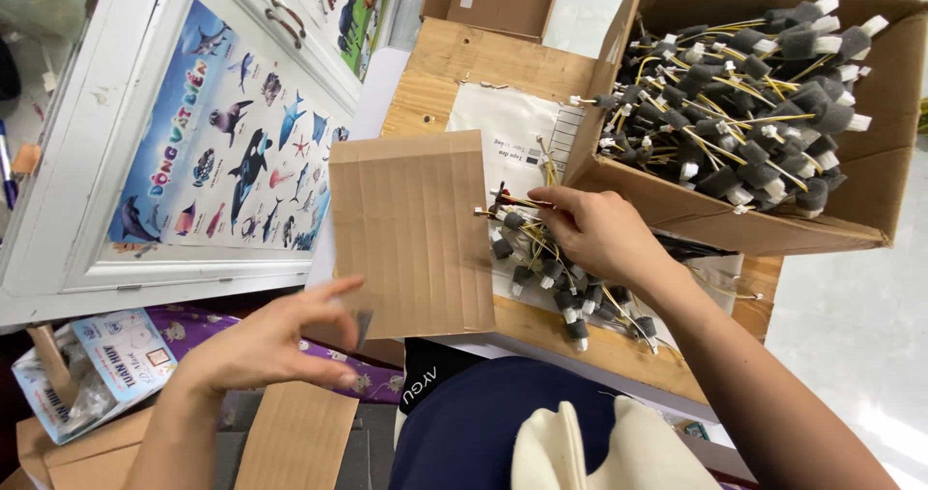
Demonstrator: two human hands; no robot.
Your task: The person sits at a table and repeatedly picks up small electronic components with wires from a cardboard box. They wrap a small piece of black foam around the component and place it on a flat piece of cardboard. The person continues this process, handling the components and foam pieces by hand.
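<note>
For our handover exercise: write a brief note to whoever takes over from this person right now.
Left hand: pinches a small grey foam piece, off the board.
Right hand: grip on a wired part in the loose pile of foam-capped wire parts on the wooden board.
Cardboard sheet lies beside the pile.
Open cardboard box holds many similar parts.
Done: cannot tell. Left: the loose pile.

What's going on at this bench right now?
A person sits at a wooden board. Their right hand rests on a pile of small foam-tipped wire pieces beside a cardboard sheet. Their left hand pinches a small grey piece. An open carton holds many more.
</note>
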